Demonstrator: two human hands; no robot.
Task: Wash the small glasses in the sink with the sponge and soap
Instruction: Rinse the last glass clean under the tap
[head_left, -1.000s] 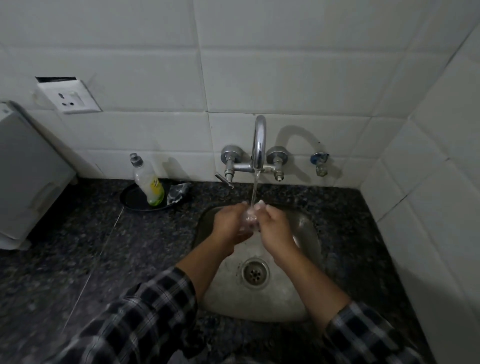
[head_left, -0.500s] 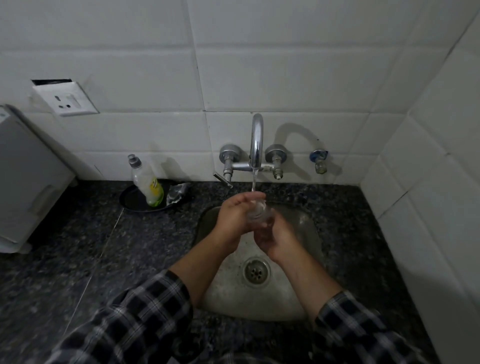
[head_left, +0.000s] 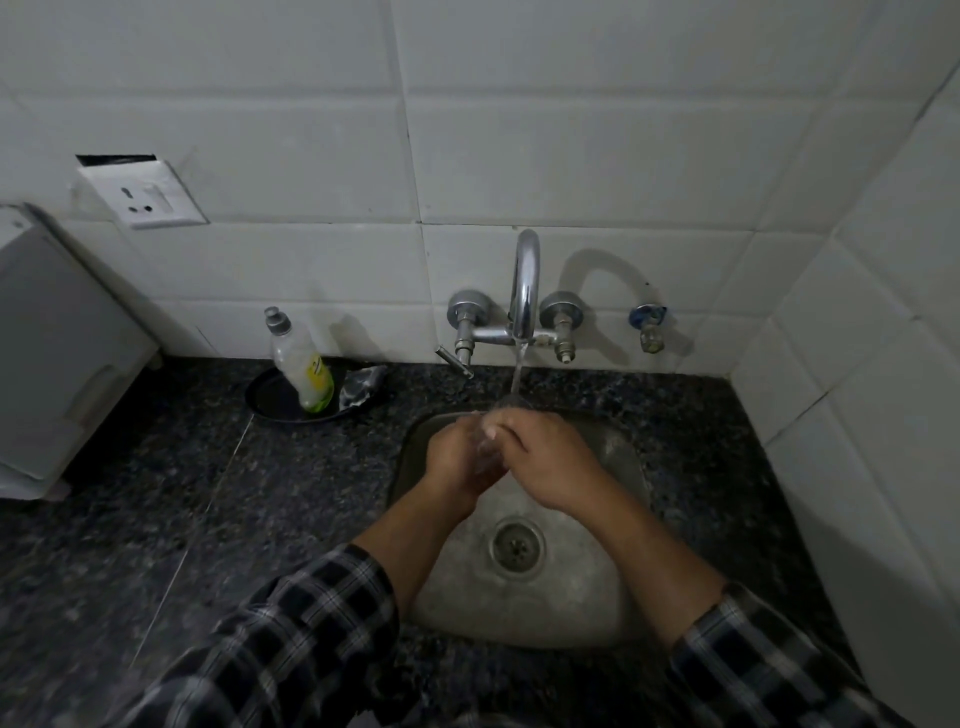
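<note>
Steel sink — left hand, right hand clasp a clear, blurred glass.

The left hand and right hand close together round a small glass at the back of the sink. They sit right under the tap spout and its running stream, so that strip is crowded. The near half of the basin, over the drain, lies open between the forearms. To the left, a wide stretch of granite counter gives passage as far as the white appliance. By the back wall a dish soap bottle and scrubber occupy a black tray. The tiled side wall hems in the right.
</note>
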